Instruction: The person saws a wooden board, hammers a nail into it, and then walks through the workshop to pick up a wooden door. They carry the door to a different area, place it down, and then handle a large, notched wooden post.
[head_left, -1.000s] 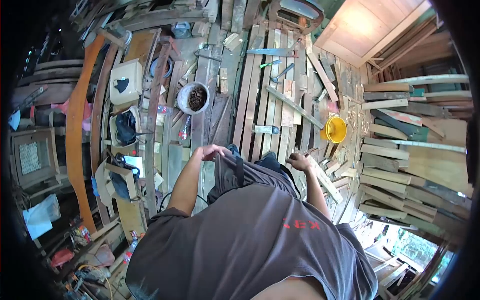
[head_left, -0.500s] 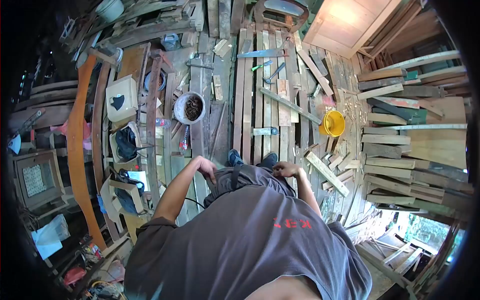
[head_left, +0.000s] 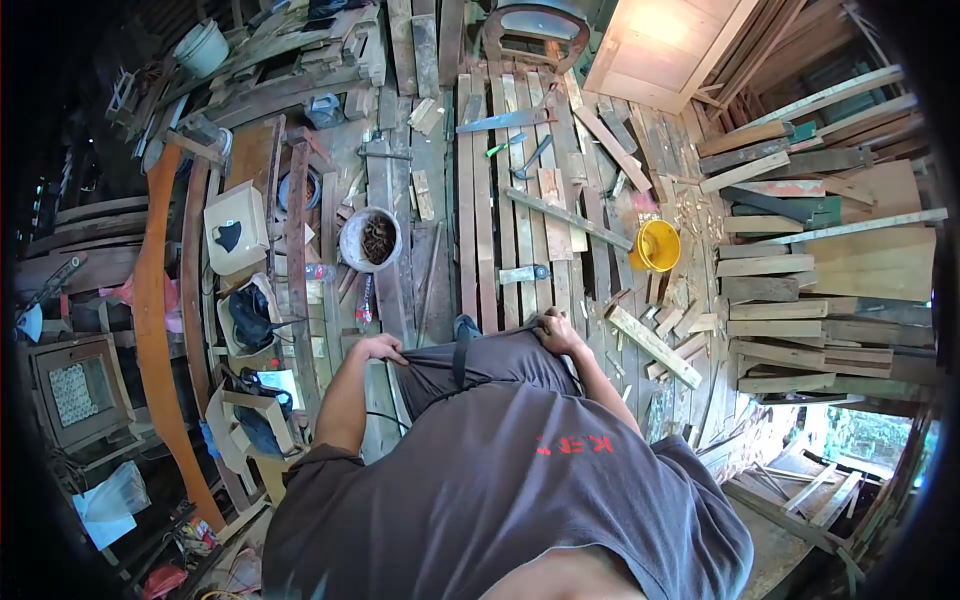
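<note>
Both of my hands grip the dark grey trousers [head_left: 505, 358] at the thighs and hold the cloth stretched out to the sides. My left hand [head_left: 376, 349] pinches a fold at the left, its fingers closed. At the right, my right hand [head_left: 558, 331] is closed on another fold near the knee. A black strap [head_left: 462, 355] hangs down the front between the hands. The dark shirt [head_left: 500, 470] with red lettering fills the lower part of the view. One dark shoe [head_left: 465, 326] shows past the cloth; the other is hidden.
On the slatted wooden platform lie a handsaw [head_left: 505, 120], a hammer [head_left: 533, 158] and a green-handled tool [head_left: 506, 145]. A yellow bucket [head_left: 657, 246] stands right, a whitish bucket [head_left: 354, 243] with brown contents left. Stacked timber [head_left: 770, 265] lines the right side.
My hands have pulled the trouser cloth outward and forward, making it taut. My left hand has moved left, and the right hand slightly forward. The view has shifted a little.
</note>
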